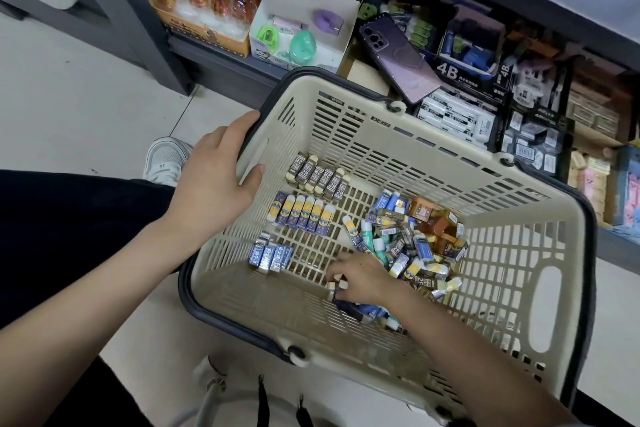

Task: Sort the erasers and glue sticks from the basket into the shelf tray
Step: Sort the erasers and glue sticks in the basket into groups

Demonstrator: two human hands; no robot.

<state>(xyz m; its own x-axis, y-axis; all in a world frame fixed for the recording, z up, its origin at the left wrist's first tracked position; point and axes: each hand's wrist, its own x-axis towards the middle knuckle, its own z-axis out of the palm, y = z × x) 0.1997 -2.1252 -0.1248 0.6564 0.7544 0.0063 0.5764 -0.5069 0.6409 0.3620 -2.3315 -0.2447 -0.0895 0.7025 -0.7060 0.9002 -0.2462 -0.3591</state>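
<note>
A beige slotted basket (502, 204) with a dark rim sits tilted on the floor. Inside lie three tidy rows of erasers: brown 2B ones (320, 178), blue-and-yellow ones (303, 211) and blue ones (272, 255). A loose heap of erasers and glue sticks (412, 246) fills the middle. My left hand (218, 180) grips the basket's left rim, thumb inside. My right hand (360, 276) is down in the basket, its fingers pinching a few small erasers (337, 285) near the front wall.
A low dark shelf (221, 61) runs behind the basket, holding open boxes of stationery, 4B eraser boxes (460, 114) and a purple phone (394, 55). A grey shoe (166, 159) stands on the pale tiled floor at the left. A white stool frame (211, 388) shows at the bottom.
</note>
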